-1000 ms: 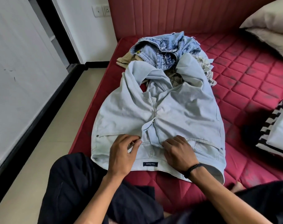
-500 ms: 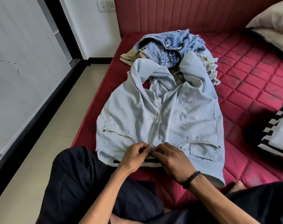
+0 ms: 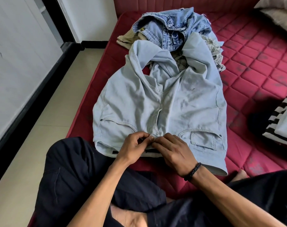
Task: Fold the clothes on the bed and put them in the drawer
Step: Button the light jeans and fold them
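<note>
Both hands' grip on pale jeans

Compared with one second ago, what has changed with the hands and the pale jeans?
Both hands came together at the middle of the waistband. The left hand and the right hand, earlier apart on either side of the fly, now pinch the top of the pale jeans at the button. The label on the waistband is now mostly hidden. The jeans still lie spread on the bed, and the pile of clothes behind is unchanged.
</note>
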Demonstrator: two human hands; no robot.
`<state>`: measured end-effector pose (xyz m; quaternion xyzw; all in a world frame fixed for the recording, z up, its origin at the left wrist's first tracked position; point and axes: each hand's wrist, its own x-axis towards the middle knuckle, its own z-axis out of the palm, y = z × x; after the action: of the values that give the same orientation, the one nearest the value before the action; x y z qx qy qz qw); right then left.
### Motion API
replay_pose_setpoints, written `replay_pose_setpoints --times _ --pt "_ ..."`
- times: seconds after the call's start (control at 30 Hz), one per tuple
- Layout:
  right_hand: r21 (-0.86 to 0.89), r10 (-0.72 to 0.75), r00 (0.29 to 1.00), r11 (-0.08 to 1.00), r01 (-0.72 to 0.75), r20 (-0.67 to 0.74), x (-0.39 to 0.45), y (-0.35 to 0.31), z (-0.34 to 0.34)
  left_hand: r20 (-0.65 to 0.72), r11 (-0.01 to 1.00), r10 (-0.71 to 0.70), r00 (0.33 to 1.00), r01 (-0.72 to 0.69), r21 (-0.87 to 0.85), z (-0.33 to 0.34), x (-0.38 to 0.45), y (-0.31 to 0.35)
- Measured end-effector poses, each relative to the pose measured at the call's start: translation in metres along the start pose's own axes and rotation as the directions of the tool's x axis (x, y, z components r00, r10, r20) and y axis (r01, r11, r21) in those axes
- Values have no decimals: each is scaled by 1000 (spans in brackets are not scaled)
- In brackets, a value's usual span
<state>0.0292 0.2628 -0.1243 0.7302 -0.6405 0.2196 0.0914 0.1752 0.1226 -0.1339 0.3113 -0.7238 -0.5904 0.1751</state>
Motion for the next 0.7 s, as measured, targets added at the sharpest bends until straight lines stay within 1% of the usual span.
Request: replay_pose_setpoints --times 0.13,0.2,0.27,0.33,0.4,0.47,0.57,0.63,0.7 --pt "-21 -6 1000 1000 6 1 -1 -1 -2 16 1000 -24 1000 24 4 0 -2 -1" --pt "-12 0 1000 1000 0 7 -1 0 -3 6 1000 -11 1000 11 23 -1 -1 1" --pt "4 32 999 999 -33 28 0 1 -4 22 998 13 1000 -14 64 -1 0 4" --pt "23 88 995 996 -89 54 2 -1 -4 69 997 -16 998 11 73 -2 2 3" --pt "43 127 987 990 -132 96 3 -6 -3 99 998 -43 994 39 48 -4 2 1" --pt "57 119 986 990 -127 118 3 -7 -1 114 998 -59 992 55 32 -6 3 -2" --pt "82 123 989 988 -130 82 3 -6 -1 131 995 -87 988 92 -33 -8 3 -3" --pt "119 176 983 976 -181 54 3 -7 -2 145 989 -96 985 111 -99 -8 3 1" --pt "146 241 970 959 -244 43 4 -7 -2 160 989 -98 982 114 -91 -8 3 4"
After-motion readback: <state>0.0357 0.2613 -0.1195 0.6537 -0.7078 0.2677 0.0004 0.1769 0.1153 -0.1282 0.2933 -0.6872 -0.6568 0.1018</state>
